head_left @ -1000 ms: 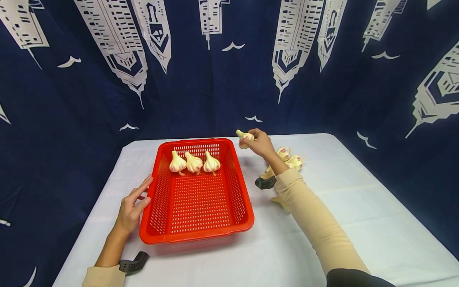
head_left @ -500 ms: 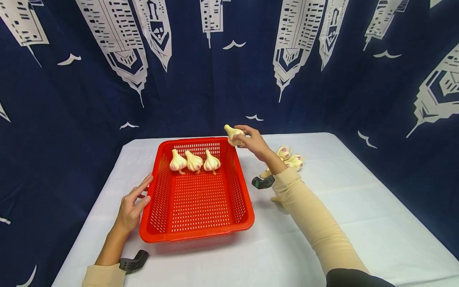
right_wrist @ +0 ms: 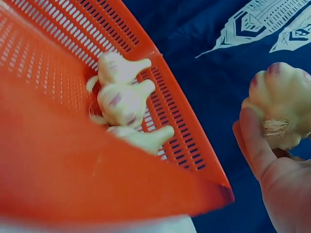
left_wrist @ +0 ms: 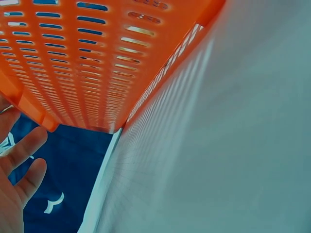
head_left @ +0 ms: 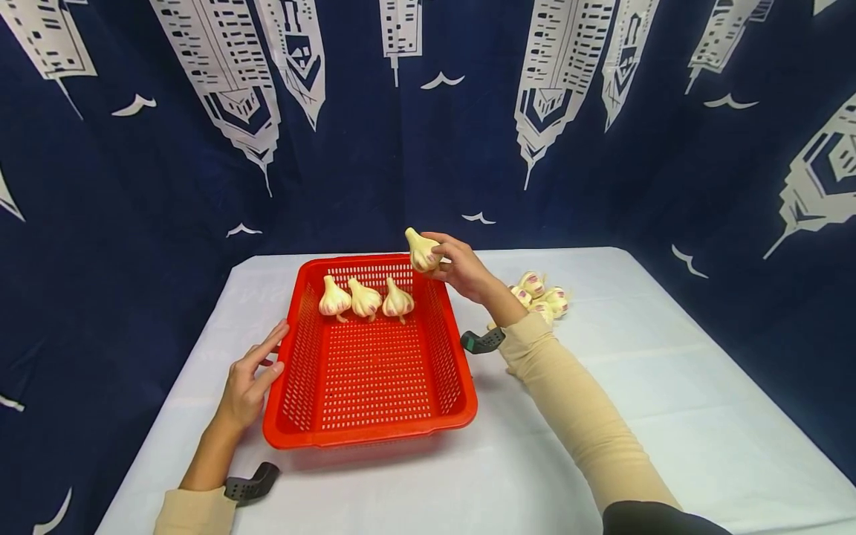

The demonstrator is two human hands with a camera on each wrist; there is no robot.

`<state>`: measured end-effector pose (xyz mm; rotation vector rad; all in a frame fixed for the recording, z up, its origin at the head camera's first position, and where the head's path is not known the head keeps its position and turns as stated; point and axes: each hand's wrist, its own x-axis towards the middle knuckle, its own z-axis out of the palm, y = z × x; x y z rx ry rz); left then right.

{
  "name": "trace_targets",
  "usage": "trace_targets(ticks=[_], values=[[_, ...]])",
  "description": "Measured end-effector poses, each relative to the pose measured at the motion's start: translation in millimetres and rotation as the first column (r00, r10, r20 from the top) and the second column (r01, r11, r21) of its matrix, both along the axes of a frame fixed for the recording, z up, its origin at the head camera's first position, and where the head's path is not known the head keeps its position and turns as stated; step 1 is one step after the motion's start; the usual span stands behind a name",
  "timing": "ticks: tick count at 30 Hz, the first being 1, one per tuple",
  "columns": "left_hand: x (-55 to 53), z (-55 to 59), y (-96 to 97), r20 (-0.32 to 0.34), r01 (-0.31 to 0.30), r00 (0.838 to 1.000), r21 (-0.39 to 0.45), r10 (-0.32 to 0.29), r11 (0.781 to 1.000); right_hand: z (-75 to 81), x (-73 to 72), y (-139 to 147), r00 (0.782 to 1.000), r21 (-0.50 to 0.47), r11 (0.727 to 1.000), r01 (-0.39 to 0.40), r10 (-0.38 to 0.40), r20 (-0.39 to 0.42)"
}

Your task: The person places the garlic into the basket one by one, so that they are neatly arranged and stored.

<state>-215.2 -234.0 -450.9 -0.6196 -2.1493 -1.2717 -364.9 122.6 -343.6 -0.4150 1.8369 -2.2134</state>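
Observation:
My right hand grips a garlic bulb above the far right corner of a red perforated basket. In the right wrist view, the bulb's root end faces the camera, with fingers curled round it. Three more garlic bulbs stand in a row along the basket's far wall, stems up. My left hand rests against the basket's left rim with its fingers fairly straight. The left wrist view shows those fingers near the rim, beside the slotted outer wall.
Several garlic bulbs lie heaped on the white tablecloth right of the basket, partly hidden by my right forearm. A navy curtain with white building prints hangs behind the table's far edge.
My right hand has carried the garlic bulb leftward, from beside the basket's far right corner to over it. The left hand and the basket have stayed in place.

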Motion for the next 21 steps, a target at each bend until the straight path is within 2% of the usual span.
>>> trace_targets(ticks=[7, 10, 15, 21], values=[[-0.6, -0.6, -1.5, 0.005, -0.001, 1.000, -0.004, 0.001, 1.000, -0.1, 2.3, -9.9, 0.990, -0.197, 0.975, -0.098, 0.115, 0.078], [-0.7, -0.6, -1.8, 0.010, -0.004, 1.000, -0.007, 0.004, 1.000, 0.9, 4.2, -13.8, 0.989, -0.211, 0.970, -0.117, 0.133, 0.062], [-0.1, -0.7, -2.2, 0.018, -0.012, 1.000, -0.012, 0.012, 1.000, 2.2, 6.9, -24.1, 0.992, -0.071, 0.989, -0.129, 0.129, -0.007], [-0.2, 0.0, -2.1, 0.014, -0.010, 1.000, -0.013, 0.010, 1.000, 3.7, 8.3, -38.9, 0.990, 0.086, 0.986, -0.143, 0.142, 0.014]])
